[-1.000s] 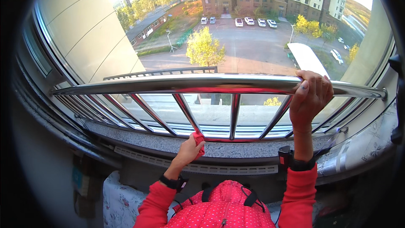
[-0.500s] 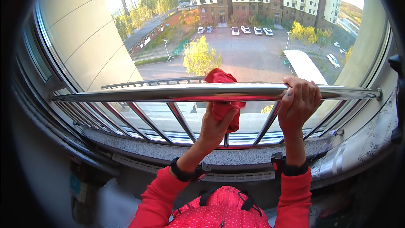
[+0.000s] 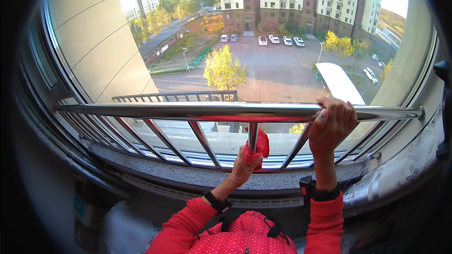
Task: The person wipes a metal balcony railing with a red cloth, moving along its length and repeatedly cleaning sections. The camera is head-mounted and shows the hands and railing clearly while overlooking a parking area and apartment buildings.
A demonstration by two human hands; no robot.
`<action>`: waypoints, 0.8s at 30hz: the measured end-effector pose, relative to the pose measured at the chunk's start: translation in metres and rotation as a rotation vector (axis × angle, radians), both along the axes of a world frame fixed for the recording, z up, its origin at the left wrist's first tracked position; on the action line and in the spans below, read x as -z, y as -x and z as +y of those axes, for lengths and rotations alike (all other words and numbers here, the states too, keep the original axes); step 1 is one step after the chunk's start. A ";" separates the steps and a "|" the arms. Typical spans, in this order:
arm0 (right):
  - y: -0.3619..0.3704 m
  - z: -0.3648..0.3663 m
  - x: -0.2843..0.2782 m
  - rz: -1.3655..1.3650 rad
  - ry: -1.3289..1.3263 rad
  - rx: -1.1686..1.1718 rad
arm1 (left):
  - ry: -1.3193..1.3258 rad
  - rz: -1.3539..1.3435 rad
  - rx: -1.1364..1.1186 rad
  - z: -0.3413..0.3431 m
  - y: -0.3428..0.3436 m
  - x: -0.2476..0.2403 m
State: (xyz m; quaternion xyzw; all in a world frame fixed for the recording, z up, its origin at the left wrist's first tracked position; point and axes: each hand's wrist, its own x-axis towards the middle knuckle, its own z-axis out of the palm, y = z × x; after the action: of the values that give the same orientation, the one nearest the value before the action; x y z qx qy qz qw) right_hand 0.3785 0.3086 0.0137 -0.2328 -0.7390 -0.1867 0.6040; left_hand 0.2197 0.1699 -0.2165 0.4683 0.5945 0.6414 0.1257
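A red cloth [image 3: 262, 144] is wrapped around one upright bar [image 3: 253, 134] of the metal railing, below the top rail. My left hand [image 3: 244, 167] grips the cloth against that bar, fingers closed. The shiny round top rail [image 3: 197, 111] runs across the window from side to side. Over its right part my right hand [image 3: 332, 121] is closed, with the fingers on top and the thumb on the near side. Part of the cloth lies behind the bar, and the bar hides some of it.
Several more upright bars [image 3: 203, 141] stand under the rail. Below them runs a speckled stone sill [image 3: 287, 178], with a slotted vent strip [image 3: 268, 202] nearer to me. A patterned silver-grey covering [image 3: 400, 167] lies at the right. Outside are a parking area, trees and tall buildings.
My left hand and the red cloth have moved down from the top rail to the upright bar beneath it. My right hand keeps its hold on the top rail.
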 end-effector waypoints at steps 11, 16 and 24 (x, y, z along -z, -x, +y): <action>0.002 0.001 -0.001 0.030 -0.034 0.008 | 0.213 -0.144 0.041 -0.008 -0.004 0.068; 0.002 0.001 0.000 0.037 -0.043 0.010 | 0.167 -0.182 0.070 -0.010 -0.003 0.009; 0.003 0.002 0.002 0.039 -0.034 0.011 | -0.227 0.037 0.063 -0.002 0.005 -0.146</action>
State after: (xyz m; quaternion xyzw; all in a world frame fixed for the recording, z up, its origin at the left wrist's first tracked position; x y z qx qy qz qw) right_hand 0.3758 0.3109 0.0117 -0.2299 -0.7224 -0.1981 0.6213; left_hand 0.2146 0.1675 -0.0705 0.5097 0.5053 0.6916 0.0811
